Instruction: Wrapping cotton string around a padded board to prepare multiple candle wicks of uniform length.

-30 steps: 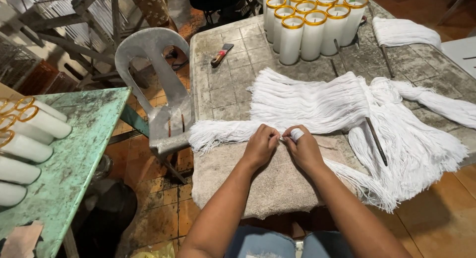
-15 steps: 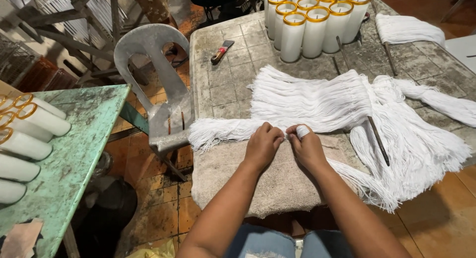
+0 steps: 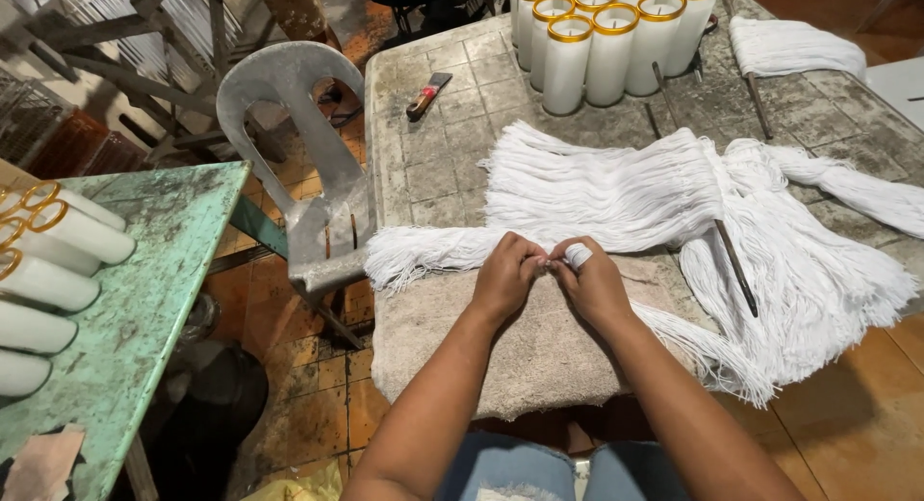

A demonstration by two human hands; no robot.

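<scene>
Hands: left hand [image 3: 505,275], right hand [image 3: 589,282] pinching white string bundle [image 3: 577,256]; seven candles [image 3: 608,39] behind.

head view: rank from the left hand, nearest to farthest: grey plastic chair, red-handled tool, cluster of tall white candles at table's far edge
From the left hand:
1. Grey plastic chair, to its left, beside the table.
2. Red-handled tool, farther up the table, slightly left.
3. Tall white candles with gold rims, at the table's far edge, up and to the right.

Candles [image 3: 606,39] behind string bundles [image 3: 616,188] on table [image 3: 433,164]; chair [image 3: 308,164] left of it.
</scene>
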